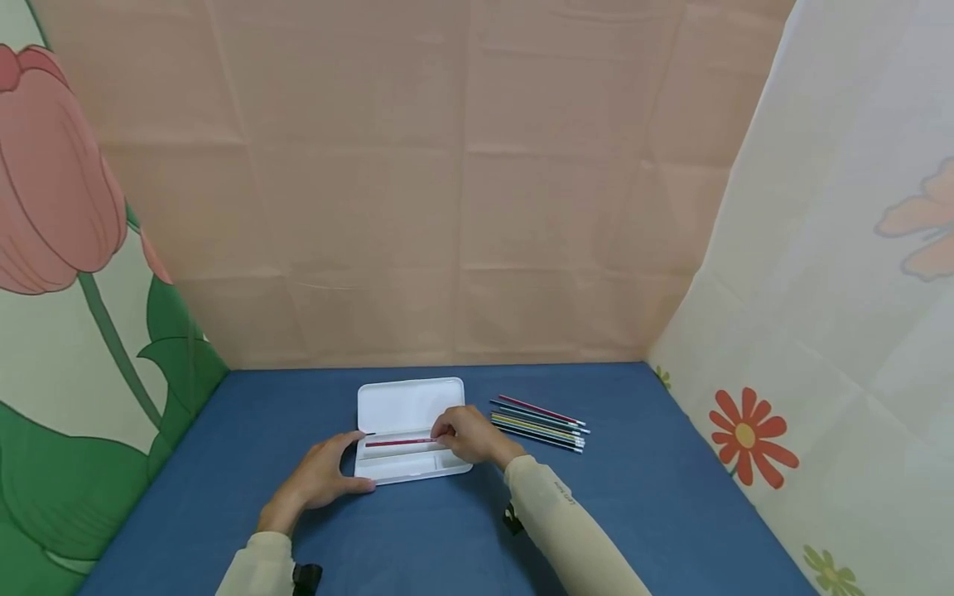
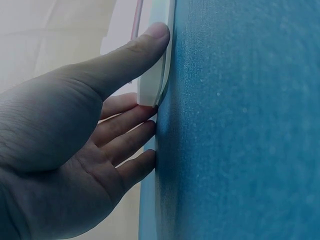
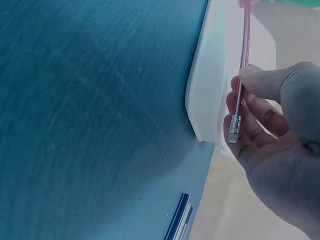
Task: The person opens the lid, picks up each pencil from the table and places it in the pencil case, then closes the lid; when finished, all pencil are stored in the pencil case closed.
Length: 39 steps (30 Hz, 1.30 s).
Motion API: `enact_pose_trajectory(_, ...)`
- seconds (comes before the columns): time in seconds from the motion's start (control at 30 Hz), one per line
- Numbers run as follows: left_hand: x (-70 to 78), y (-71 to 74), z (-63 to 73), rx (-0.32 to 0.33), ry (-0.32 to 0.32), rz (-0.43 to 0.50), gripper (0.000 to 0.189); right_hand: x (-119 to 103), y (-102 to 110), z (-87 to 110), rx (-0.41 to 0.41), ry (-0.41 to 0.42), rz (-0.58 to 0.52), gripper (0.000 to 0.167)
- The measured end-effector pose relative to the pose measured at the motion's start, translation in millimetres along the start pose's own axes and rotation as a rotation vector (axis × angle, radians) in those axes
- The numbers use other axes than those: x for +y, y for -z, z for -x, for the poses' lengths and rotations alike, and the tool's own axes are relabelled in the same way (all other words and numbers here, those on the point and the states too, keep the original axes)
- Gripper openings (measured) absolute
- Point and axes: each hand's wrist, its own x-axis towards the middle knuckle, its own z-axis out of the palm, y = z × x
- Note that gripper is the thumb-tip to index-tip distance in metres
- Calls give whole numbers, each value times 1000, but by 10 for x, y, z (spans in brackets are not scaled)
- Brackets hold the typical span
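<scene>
A white pencil case (image 1: 410,478) lies on the blue table with its lid (image 1: 410,404) raised at the back. My left hand (image 1: 323,472) holds the case's left end, thumb at the front corner and fingers toward the back; the left wrist view shows the thumb (image 2: 145,47) along its edge. My right hand (image 1: 469,434) pinches a red pencil (image 1: 398,443) near its eraser end, between thumb and fingers. That pencil lies lengthwise over the case's inside. In the right wrist view its metal band and eraser (image 3: 234,129) stick out below the fingers.
Several pencils (image 1: 538,424), dark, yellow and red, lie in a loose bundle on the table right of the case. The blue tabletop (image 1: 402,538) runs back to a tan cloth (image 1: 462,207). Flower-printed cloths (image 1: 745,331) hang at both sides.
</scene>
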Motion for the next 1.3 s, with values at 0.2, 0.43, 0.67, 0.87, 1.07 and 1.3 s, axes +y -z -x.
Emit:
enact_pose_trajectory(0.2,19,-1,14,4,0,7,101,-18,-20,-27,-7,9,7,18)
enact_pose_trajectory(0.43,16,6,13,1,1,12,101,-43,-31,-56,-5,31,42,17)
enact_pose_trajectory(0.67,-14,1,5,-1,2,11,103,-53,-55,-73,-24,20,55,18)
enact_pose_trajectory(0.87,-25,6,5,-5,-4,13,104,-55,-91,-88,-43,17,44,17)
enact_pose_trajectory(1.07,-33,0,3,-2,-12,17,103,-47,-102,-93,-55,17,25,17)
enact_pose_trajectory(1.3,-36,-4,-2,2,-13,15,102,-22,-111,-100,-58,5,1,19)
